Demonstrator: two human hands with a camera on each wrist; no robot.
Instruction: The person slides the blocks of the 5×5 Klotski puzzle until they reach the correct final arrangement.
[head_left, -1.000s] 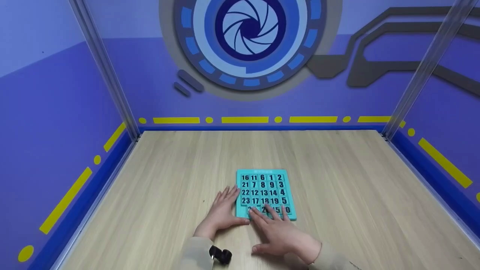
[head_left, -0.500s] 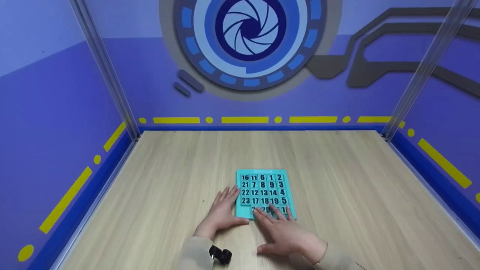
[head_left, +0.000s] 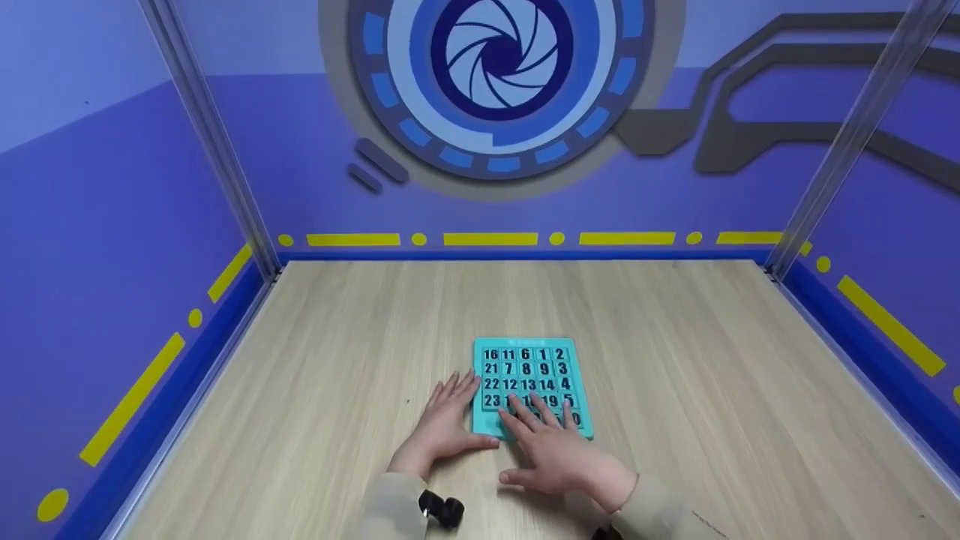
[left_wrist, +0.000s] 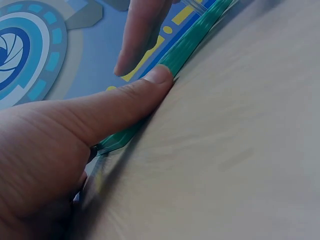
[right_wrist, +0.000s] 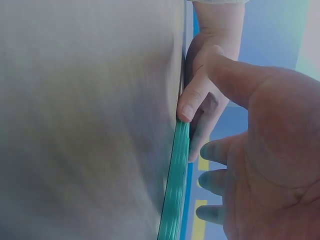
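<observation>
Teal number slide puzzle (head_left: 526,377) is flat on the desk (head_left: 337,337), left hand (head_left: 442,424) stretched around its near-left corner, right hand (head_left: 559,454) splayed over the lower tiles (head_left: 575,418), neither gripping anything. Only the head view shows numbers; wrist cams catch the left thumb (left_wrist: 127,102) against the side edge (right_wrist: 175,182).

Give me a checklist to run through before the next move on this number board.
1. Board flat on the table: ok.
2. Left hand at the board's left and near edges: ok.
3. Near-left slot free of a tile: ok.
4. Top three rows readable: ok.
5. Bottom row in plain sight: not ok; the right hand covers most of it.
6. Right fingertips pressing a tile: cannot tell.
</observation>
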